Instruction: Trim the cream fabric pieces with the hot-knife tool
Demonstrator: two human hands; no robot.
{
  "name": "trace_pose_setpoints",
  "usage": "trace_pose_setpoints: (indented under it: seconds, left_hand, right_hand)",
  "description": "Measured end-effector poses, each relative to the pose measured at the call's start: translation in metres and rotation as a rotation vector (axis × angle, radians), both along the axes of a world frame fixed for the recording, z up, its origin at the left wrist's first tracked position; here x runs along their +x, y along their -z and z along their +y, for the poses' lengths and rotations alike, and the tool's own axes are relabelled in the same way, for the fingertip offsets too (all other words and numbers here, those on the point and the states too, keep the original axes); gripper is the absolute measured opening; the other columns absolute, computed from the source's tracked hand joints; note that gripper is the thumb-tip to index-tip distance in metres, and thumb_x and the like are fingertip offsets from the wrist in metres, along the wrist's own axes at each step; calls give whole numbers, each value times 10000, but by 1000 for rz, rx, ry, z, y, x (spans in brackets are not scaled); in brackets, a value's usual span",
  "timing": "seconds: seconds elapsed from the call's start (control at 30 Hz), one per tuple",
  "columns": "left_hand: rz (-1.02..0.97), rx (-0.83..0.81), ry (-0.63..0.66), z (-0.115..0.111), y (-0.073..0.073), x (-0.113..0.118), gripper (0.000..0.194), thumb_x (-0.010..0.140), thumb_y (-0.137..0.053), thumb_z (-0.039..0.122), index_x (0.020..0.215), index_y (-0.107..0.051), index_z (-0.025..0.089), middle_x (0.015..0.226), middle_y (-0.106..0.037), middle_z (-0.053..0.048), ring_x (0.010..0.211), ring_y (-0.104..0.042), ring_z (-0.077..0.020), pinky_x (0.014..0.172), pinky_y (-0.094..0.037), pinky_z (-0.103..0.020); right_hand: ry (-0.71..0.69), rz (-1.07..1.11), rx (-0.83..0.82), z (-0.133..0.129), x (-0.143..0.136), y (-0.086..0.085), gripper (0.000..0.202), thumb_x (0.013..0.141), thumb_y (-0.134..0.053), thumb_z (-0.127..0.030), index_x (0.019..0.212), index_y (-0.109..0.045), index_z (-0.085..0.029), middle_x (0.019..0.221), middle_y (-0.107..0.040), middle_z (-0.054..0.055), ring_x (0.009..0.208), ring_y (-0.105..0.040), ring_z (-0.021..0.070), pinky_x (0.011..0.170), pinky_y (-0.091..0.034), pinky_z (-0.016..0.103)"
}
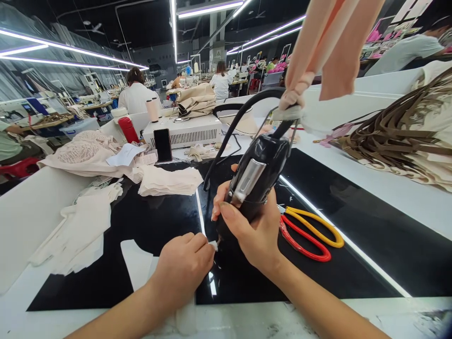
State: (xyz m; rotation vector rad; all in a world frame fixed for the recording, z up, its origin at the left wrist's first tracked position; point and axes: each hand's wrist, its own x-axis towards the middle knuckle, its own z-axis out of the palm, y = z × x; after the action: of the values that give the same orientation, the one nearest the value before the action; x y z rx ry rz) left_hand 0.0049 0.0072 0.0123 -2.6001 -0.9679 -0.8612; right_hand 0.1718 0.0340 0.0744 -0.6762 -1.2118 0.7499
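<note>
My right hand (259, 230) is wrapped around a black corded power tool (263, 153) with a silver metal plate on its side. The tool tilts with its narrow working end down, and pale peach fabric strips (319, 52) are knotted to its top. My left hand (187, 261) is closed, pinching a small white piece of material (213, 245) right by the tool's lower tip. Most of that piece is hidden by the fingers. Left of this hand lies a white cut piece (136, 261) on the black board (353, 235). Scissors with red and yellow handles (310, 233) rest to the right of my right hand.
A stack of cream fabric pieces (169, 180) lies at the board's back, near a phone (163, 145) leaning on a white vented box (190, 132). More fabric (84, 216) is heaped at left. Brown straps (399, 129) pile up at right. Several people work beyond.
</note>
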Motion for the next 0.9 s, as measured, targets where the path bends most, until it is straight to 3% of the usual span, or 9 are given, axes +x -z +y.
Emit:
trace_pose_setpoints:
  seconds: [0.3, 0.7, 0.9]
  left_hand:
    - [-13, 9, -44, -1, -1, 2, 392, 1099, -488, 52, 770, -607, 228, 711, -608, 21, 591, -556, -169, 559, -369, -344]
    - [-96, -179, -69, 4, 10, 1, 290, 1026, -622, 86, 769, -641, 219, 752, -654, 28, 645, -646, -154, 574, -402, -314]
    - [-110, -165, -71, 5, 12, 2, 305, 1046, -587, 90, 771, -627, 216, 766, -652, 22, 650, -636, -153, 576, -407, -313]
  right_hand:
    - [-42, 37, 13, 0, 0, 0, 296, 905, -855, -303, 1045, -595, -282, 844, -715, -53, 625, -659, 132, 581, -617, 280]
    - [-76, 108, 37, 7, -1, 5, 387, 920, -911, -465, 1106, -626, -281, 857, -740, -48, 609, -669, 131, 558, -639, 276]
    - [-40, 68, 45, 6, -1, 4, 396, 923, -905, -491, 1091, -614, -282, 823, -729, -46, 576, -659, 141, 525, -620, 291]
